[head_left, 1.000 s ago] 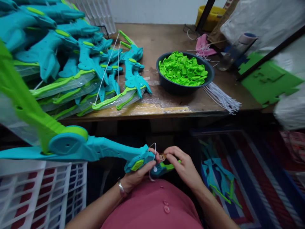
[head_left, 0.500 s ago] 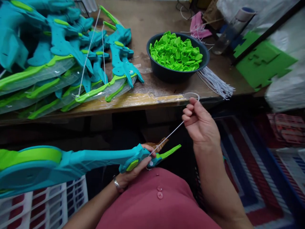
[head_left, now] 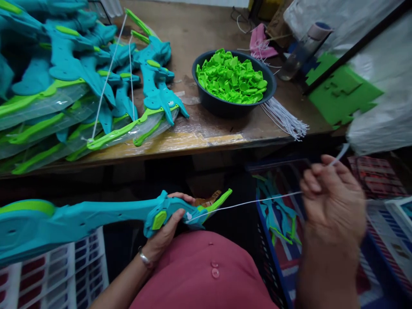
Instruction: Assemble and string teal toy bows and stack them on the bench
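"Head view: where's your bow?"

"Between the table and your shirt, reaching leftward, with your left hand clamped around it near one end."

"Your right hand?"

"Well off to the right, fingers pinched together on the string, which runs straight from the bow's end."

"On the table?"

"Piled bows, beside a bowl of green pieces."

Left hand grips bow; right hand, string.

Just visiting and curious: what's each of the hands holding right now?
Left hand: closed, holding the teal plastic piece.
Right hand: closed, holding the white string taut.
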### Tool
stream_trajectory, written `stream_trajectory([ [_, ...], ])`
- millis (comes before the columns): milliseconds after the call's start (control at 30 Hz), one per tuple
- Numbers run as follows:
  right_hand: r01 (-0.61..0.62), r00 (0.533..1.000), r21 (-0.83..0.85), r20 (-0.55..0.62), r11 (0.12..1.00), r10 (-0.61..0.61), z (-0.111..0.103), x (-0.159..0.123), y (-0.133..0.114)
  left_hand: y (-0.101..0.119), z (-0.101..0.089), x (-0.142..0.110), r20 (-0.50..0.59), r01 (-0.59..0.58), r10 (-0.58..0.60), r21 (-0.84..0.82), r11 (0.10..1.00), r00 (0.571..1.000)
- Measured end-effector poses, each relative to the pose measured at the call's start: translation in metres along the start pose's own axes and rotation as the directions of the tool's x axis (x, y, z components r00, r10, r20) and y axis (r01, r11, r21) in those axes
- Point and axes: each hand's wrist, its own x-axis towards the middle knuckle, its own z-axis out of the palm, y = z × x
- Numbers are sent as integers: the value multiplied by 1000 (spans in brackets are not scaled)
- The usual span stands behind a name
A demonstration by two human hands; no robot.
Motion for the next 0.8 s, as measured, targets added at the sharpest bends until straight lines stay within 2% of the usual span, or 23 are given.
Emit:
stream_trajectory([
  [67, 183, 969, -220, -127, 958, -214, -22, -7, -11, 3, 1, 2, -42, -5, 2, -72, 997, 999],
  [100, 237, 938, -365, -157, 900, -310, -33, -11, -15, 5, 2, 3, -55, -6, 0, -100, 995, 998],
  [167, 239, 898, -643, -138, 727, -418, -54, -19, -21, 7, 6, 5, -62, 10, -19, -130, 991, 998],
  [200, 212, 900, -741, -106, 637, -423, -63, -23, -22, 7, 7, 5, -63, 28, -37, -137, 990, 997],
  [267, 179, 922, -827, -49, 533, -385, -78, -26, -19, 6, 9, 6, -61, 76, -86, -146, 986, 994],
  [300, 163, 936, -829, -40, 535, -349, -85, -25, -15, 4, 9, 6, -57, 100, -109, -147, 984, 992],
  [400, 72, 978, -764, -72, 641, -195, -97, -22, 8, -4, 7, 5, -44, 159, -165, -112, 981, 985],
  [500, -24, 999, -701, -48, 712, -14, -99, -25, 42, -8, 7, 3, -38, 194, -196, -53, 980, 980],
  [633, -113, 977, -720, 45, 685, 208, -91, -46, 89, -6, 9, 2, -31, 190, -188, 55, 980, 982],
  [800, -60, 919, -776, 203, 628, 338, -84, -68, 131, -7, 10, 5, 97, 155, -183, 248, 956, 978],
])
